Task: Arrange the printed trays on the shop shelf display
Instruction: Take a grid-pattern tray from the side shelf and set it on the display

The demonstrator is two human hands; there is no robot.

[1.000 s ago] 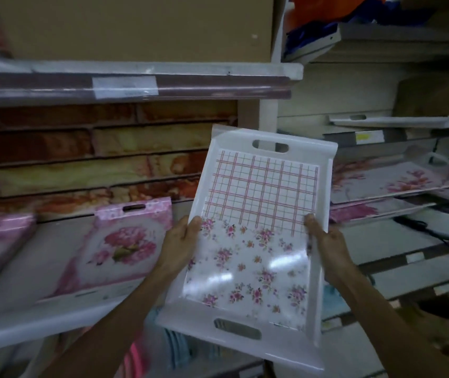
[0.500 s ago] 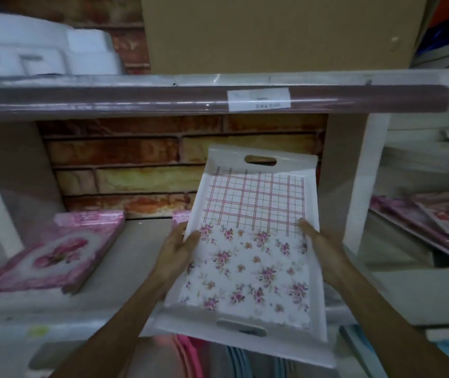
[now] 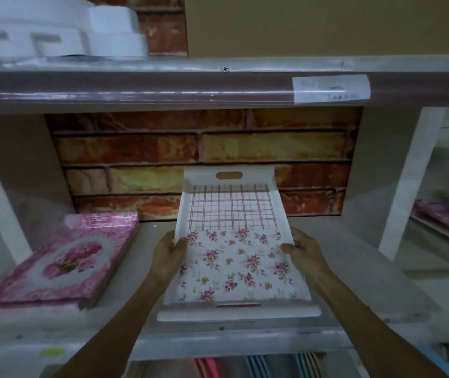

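Fingers point(image 3: 181, 241) of both hands gripping glossy rectangular floral-and-plaid tray point(image 3: 234, 249), brick-patterned backing point(image 3: 190, 148)

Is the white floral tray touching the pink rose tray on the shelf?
Apart. The head view shows bare grey shelf between the white floral tray, gripped by both hands, and the pink rose tray at left.
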